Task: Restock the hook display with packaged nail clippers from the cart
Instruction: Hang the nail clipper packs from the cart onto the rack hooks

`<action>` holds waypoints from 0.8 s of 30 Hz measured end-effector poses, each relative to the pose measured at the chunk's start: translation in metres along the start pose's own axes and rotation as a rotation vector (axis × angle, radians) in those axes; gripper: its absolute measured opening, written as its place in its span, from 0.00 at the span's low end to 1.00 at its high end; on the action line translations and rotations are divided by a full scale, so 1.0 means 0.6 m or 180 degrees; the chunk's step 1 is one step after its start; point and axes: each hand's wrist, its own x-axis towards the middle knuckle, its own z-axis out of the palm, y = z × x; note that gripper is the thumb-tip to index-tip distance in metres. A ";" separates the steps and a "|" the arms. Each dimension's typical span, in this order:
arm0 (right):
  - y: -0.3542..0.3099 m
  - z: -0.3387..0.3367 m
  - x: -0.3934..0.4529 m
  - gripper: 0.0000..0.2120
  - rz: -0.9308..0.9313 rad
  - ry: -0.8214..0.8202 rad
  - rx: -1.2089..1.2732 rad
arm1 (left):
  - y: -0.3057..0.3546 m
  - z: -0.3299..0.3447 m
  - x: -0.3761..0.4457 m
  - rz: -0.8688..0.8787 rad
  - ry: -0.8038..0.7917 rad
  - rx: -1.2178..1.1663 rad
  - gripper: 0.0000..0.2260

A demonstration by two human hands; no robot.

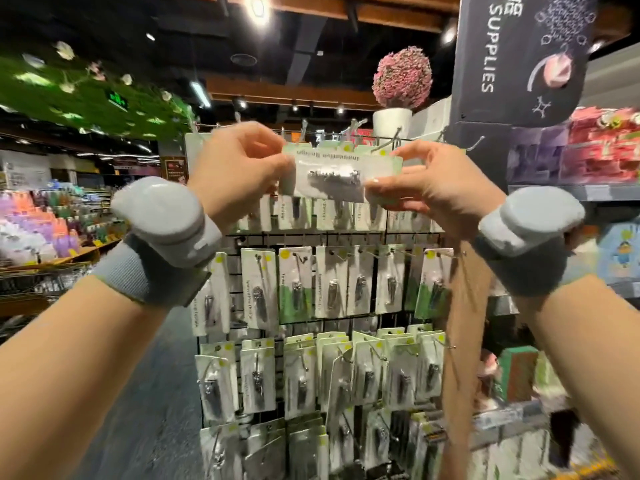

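A packaged nail clipper, white and pale-green card with a clear blister, is turned sideways in front of the top row of the hook display. My left hand pinches its left end and my right hand pinches its right end. Both hands are raised at the height of the upper hooks, some of which stick out bare. Below, several rows of the same packages hang on the black wire grid. The cart is not recognisable in this view.
A white pot with a pink flower ball stands on top behind the display. A dark hanging sign and shelves with red and purple goods are at the right. An aisle floor runs at the left.
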 end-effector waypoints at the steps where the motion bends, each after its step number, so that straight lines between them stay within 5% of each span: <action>1: -0.004 -0.001 -0.002 0.23 -0.0029 -0.0055 -0.0168 | 0.004 0.000 0.002 0.0079 0.0145 0.0089 0.05; 3: -0.010 -0.010 -0.001 0.20 -0.0110 -0.0193 -0.0637 | 0.011 0.012 0.006 0.0217 0.0229 0.0226 0.07; 9: -0.005 0.000 0.011 0.25 -0.0391 -0.0722 -0.1772 | 0.033 0.060 -0.018 0.0446 -0.1013 0.0367 0.08; 18: 0.026 0.006 0.016 0.24 -0.0521 -0.1021 -0.1852 | 0.020 0.052 -0.018 0.0648 -0.1356 0.1172 0.07; 24: 0.039 -0.005 0.007 0.12 -0.0491 -0.1047 -0.1705 | 0.012 0.050 -0.014 0.0539 -0.1604 0.1499 0.06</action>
